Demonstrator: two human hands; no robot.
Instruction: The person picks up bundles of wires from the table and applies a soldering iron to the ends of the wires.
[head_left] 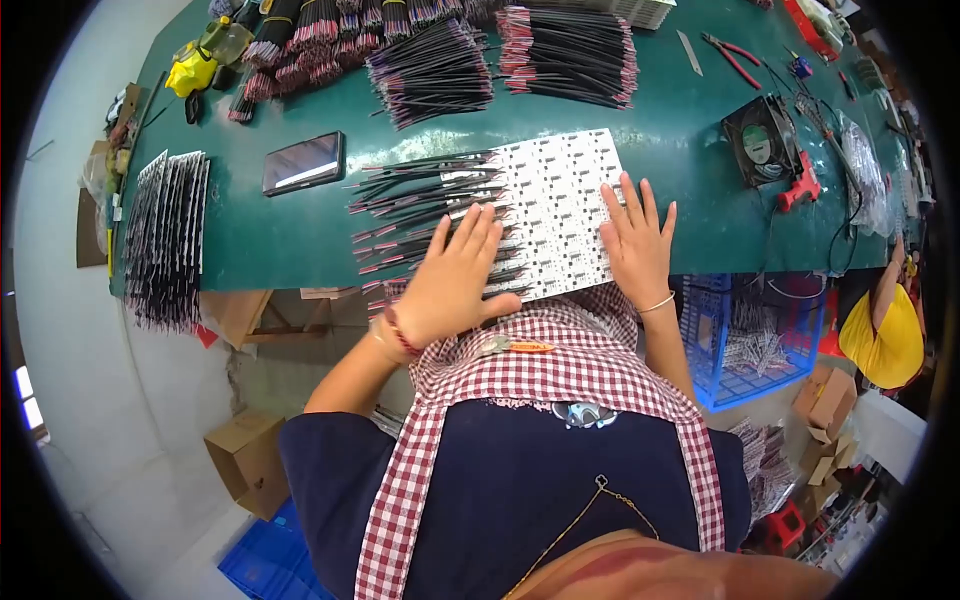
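A white sheet of printed circuit boards [560, 200] lies flat at the table's near edge in front of me. Short black wires with pinkish-red ends [400, 195] lie across its left part and stick out past its left side. My left hand [450, 285] rests flat over these wires, fingers stretched out and thumb spread to the right. At the sheet's right edge lies my right hand [640, 250], palm down with the fingers apart. Neither hand grips anything. Whether the wires under my left hand are fixed to the sheet cannot be made out.
On the green table [675, 140] are wire bundles [570, 55], a phone [303, 163], a stack of wired boards [165, 240], red pliers [735, 60], a small black fan [758, 145] and a red tool [800, 185]. Below right stands a blue crate [705, 340]. A person in yellow [885, 335] is at far right.
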